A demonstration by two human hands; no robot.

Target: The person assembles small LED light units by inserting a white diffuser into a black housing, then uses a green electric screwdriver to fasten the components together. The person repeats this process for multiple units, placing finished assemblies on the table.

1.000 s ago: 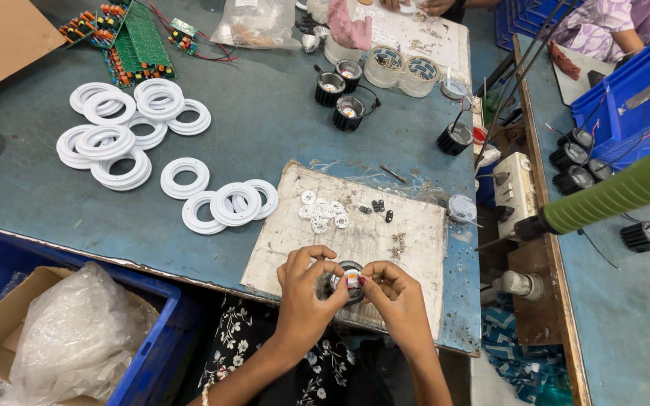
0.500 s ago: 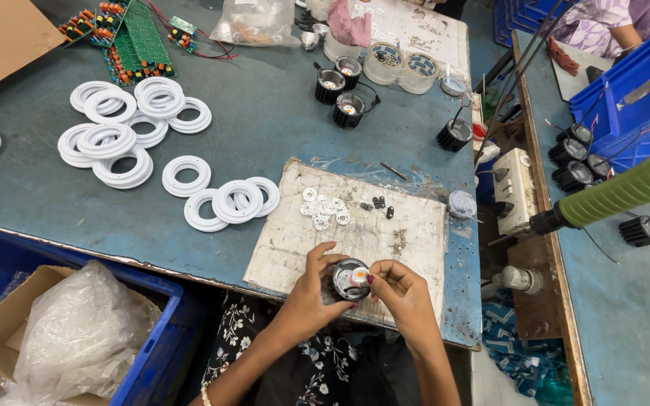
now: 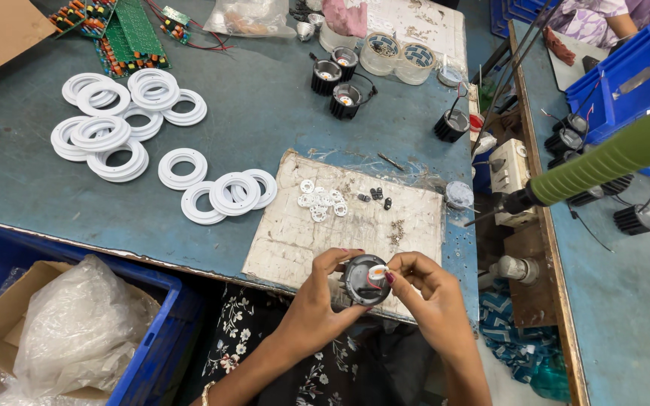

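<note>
My left hand (image 3: pixel 323 289) grips a round black lamp housing (image 3: pixel 364 280) at the near edge of a worn white work board (image 3: pixel 408 218). My right hand (image 3: pixel 424 289) pinches a small white and red part at the housing's open face. On the board lie a cluster of small white discs (image 3: pixel 321 201), a few tiny black parts (image 3: pixel 375 195) and some screws (image 3: pixel 397 233).
White plastic rings (image 3: pixel 118 128) are piled on the blue table, more rings (image 3: pixel 227 195) beside the board. Green circuit boards (image 3: pixel 118 26) and black housings (image 3: pixel 338 83) sit at the back. A green-handled tool (image 3: pixel 603 162) hangs at the right. A blue crate with bagged box (image 3: pixel 77 331) stands lower left.
The housing has tilted up so its open face shows, and my right hand now holds a small part against it. Both hands have shifted slightly right.
</note>
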